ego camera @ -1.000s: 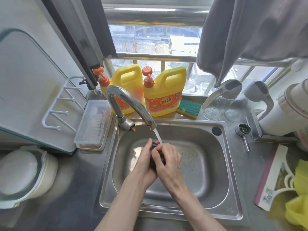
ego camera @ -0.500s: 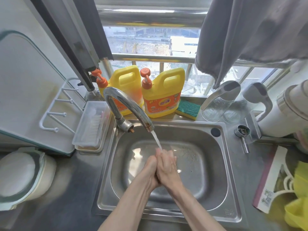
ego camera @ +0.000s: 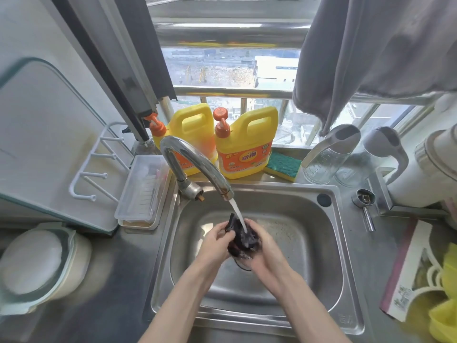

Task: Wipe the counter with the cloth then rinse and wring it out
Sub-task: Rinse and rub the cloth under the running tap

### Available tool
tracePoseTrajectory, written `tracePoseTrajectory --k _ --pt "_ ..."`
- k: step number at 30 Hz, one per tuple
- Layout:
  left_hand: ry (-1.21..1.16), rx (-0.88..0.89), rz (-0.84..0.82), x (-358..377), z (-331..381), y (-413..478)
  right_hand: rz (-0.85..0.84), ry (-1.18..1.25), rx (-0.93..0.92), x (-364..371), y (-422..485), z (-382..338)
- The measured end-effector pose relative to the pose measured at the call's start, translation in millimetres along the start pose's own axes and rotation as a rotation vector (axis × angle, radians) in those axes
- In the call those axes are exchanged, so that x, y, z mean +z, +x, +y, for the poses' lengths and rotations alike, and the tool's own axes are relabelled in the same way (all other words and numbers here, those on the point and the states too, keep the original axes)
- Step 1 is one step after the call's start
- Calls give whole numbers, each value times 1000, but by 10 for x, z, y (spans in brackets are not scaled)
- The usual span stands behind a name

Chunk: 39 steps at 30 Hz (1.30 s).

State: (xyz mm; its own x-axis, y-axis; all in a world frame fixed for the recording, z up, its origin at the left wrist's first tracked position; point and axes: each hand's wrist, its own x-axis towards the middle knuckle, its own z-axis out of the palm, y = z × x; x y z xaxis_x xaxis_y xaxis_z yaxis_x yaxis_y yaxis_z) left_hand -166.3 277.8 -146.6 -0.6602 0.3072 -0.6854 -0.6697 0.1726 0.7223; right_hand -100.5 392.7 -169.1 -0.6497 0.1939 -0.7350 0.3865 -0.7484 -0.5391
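Tabletop: I see steel all round the basin, grey and a little blurred at my left.
Sink: one steel bowl, dead centre under me, both forearms reaching into it.
Detergent jugs: two yellow ones with orange pumps, standing side by side behind the tap, a green-and-yellow sponge just beside the right jug.
Tap: curved spout over the bowl, water running from it straight onto the bundle.
Left hand: fingers curled, pinching the upper left edge of the cloth.
Right hand: cupped round the far side, closed on the same bundle.
Cloth: dark, wet, bunched between my two hands, above the drain, right in the stream.
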Motion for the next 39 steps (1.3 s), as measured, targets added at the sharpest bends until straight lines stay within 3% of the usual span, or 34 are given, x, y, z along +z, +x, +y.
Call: tracePoseTrajectory --k 4,7,11,13,17,19,24,26,28,31,35,39 --pt "84 120 48 -236 -28 19 -19 -18 -56 -27 22 -48" --pt "194 277 60 -207 -1 -19 18 67 16 9 12 -14" --pt "368 317 -86 -54 4 -73 100 123 67 127 2 8" --pt "267 294 26 -110 49 -6 143 104 55 146 15 17" --pt "-132 32 190 -282 137 254 148 122 70 216 -20 -20" --pt "-222 -63 267 -308 203 360 124 103 58 277 -7 -80" --pt "44 -240 -28 -187 244 300 195 -180 -33 578 74 -62" --pt "44 -172 46 -110 200 271 163 -150 -8 647 171 33" --pt "38 -114 232 -125 136 319 238 -467 -53 683 166 36" --pt "-72 -146 289 -269 65 439 436 -845 -233 717 213 27" --pt "-27 -232 221 -440 -173 538 313 -999 -392 1165 429 -1" --pt "-94 -284 196 -428 -377 516 97 -935 -230 1446 583 -158"
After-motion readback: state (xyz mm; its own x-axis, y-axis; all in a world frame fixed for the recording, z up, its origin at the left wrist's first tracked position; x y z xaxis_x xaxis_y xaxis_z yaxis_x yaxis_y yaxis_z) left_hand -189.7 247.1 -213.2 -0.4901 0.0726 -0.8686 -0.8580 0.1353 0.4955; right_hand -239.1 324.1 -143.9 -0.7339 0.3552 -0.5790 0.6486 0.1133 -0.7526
